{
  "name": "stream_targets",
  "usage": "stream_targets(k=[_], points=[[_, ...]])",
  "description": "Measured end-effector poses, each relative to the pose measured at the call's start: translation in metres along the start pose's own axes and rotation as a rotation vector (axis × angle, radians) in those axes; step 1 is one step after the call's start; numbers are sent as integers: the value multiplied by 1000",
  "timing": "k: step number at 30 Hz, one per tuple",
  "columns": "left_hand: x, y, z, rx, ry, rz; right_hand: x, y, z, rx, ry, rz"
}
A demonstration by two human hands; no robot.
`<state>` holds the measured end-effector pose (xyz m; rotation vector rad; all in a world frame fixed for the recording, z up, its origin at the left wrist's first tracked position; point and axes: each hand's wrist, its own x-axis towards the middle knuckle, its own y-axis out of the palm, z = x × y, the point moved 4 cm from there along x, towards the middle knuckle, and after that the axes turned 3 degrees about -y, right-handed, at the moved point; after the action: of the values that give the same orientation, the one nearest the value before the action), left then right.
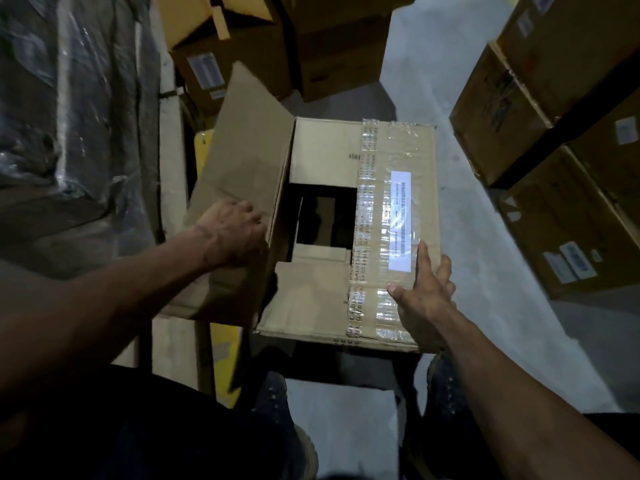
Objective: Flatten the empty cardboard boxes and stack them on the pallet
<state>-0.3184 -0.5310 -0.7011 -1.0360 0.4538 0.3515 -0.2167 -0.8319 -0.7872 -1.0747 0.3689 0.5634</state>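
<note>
brown taped box (329, 161) half open; left hand (231, 233) grips flap (242, 150), right hand (424, 296) flat

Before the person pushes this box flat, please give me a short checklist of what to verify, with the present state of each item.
1. Box empty: dark inside, cannot tell.
2. Left flap open: ok.
3. Right flap still folded over the top, tape on it: not ok.
4. Left hand grips the left flap: ok.
5. Right hand lies flat on the right flap: ok.
6. Pallet in view: cannot tell.
</note>
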Motion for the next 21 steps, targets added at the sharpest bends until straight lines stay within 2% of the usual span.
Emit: stream_targets(k=[3, 6, 10, 12, 18, 20, 21], points=[[-1, 36, -12, -245, -213, 115, -1, 0, 1, 13, -1, -12], [6, 59, -44, -672, -397, 195, 2, 1, 1, 33, -11, -15], [22, 78, -75, -1117, -614, 83, 7, 2, 1, 41, -7, -19], [25, 83, -78, -1204, -691, 31, 8, 4, 3, 45, -8, -8], [1, 98, -79, -1326, -773, -146, 8, 0, 20, 78, -72, 57], [-8, 108, -82, -1337, -885, -135, 5, 4, 38, -60, -183, 54], [-10, 112, -82, -1343, -955, -98, 2, 8, 51, -180, -297, 45]])
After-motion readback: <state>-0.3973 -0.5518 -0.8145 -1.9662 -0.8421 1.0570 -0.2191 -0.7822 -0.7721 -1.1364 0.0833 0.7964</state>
